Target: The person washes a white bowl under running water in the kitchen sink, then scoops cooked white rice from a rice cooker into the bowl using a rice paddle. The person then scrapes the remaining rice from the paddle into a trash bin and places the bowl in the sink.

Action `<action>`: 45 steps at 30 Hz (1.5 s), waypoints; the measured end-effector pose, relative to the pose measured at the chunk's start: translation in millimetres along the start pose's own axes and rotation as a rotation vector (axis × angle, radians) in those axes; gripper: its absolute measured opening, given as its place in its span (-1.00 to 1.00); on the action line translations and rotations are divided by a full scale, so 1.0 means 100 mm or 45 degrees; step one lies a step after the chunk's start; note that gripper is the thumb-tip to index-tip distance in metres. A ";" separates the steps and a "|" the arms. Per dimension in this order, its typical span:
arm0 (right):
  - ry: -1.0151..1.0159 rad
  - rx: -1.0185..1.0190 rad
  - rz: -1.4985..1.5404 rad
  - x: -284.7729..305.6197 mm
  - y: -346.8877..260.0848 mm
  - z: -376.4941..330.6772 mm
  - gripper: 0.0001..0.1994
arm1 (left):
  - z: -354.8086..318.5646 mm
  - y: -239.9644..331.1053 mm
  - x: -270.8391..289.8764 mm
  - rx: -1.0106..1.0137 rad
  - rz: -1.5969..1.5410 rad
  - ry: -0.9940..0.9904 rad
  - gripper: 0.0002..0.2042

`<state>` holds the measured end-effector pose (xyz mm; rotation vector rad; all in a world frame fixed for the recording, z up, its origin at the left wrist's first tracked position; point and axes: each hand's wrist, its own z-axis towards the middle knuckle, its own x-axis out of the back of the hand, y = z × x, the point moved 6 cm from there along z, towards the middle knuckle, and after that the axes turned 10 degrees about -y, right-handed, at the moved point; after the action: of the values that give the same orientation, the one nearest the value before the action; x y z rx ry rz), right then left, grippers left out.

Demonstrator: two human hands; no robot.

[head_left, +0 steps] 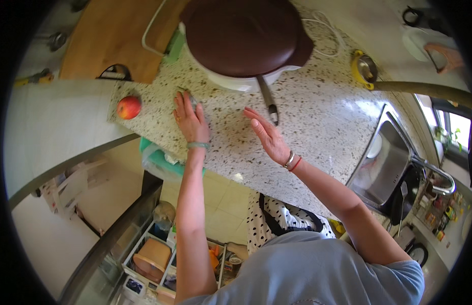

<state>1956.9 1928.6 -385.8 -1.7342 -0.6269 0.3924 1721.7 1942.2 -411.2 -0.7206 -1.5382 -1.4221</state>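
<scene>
Two hands on the speckled counter [317,117]: left hand [191,121] flat on a grey cloth [191,98], right hand [266,136] edge-on, fingers straight, pointing away, empty.

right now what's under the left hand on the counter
The left hand lies flat on the speckled counter, pressing a small greyish cloth or pad. Only its edge shows past the fingertips; the rest is covered, so its shape cannot be told.

**Both hands flat over speckled counter**

Left hand [191,122] pressed palm-down on the speckled counter [317,122], fingertips covering a small grey-green cloth [189,96]. Right hand [269,137] open, edge-on, fingers extended just short of a knife [269,101]. Beyond both sets of fingertips, a white cooker with brown lid [243,35]. Well left of the fingers, an apple [128,107].
</scene>
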 end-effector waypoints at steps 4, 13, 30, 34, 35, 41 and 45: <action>0.260 0.068 -0.365 0.59 -0.10 -0.37 -0.49 | -0.36 0.95 -0.29 -0.102 -0.071 -0.305 -0.36; 0.673 0.004 -0.516 1.61 -0.02 -0.99 -0.52 | -0.29 2.50 -1.01 -0.549 -0.010 -0.551 -0.36; 1.023 -0.085 -0.398 2.43 0.37 -2.02 -0.46 | -0.40 3.83 -1.82 -0.811 0.162 -0.453 -0.41; 1.023 -0.055 -0.380 2.41 0.40 -2.24 -0.47 | -1.06 3.88 -1.77 -0.936 0.190 -0.583 -0.43; 1.007 -0.049 -0.381 2.37 0.42 -2.28 -0.47 | -1.25 3.84 -1.73 -0.964 0.209 -0.628 -0.43; 0.869 0.043 -0.334 2.10 0.38 -2.58 -0.48 | -2.39 3.24 -1.25 -0.862 0.267 -0.829 -0.41; 0.839 0.077 -0.331 2.04 0.41 -3.01 -0.50 | -2.85 2.70 -1.06 -0.498 0.325 -0.733 -0.40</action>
<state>2298.5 1807.9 -335.5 -1.5717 -0.3420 -0.3346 2066.7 1726.8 -399.9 -1.6149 -1.5149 -1.4008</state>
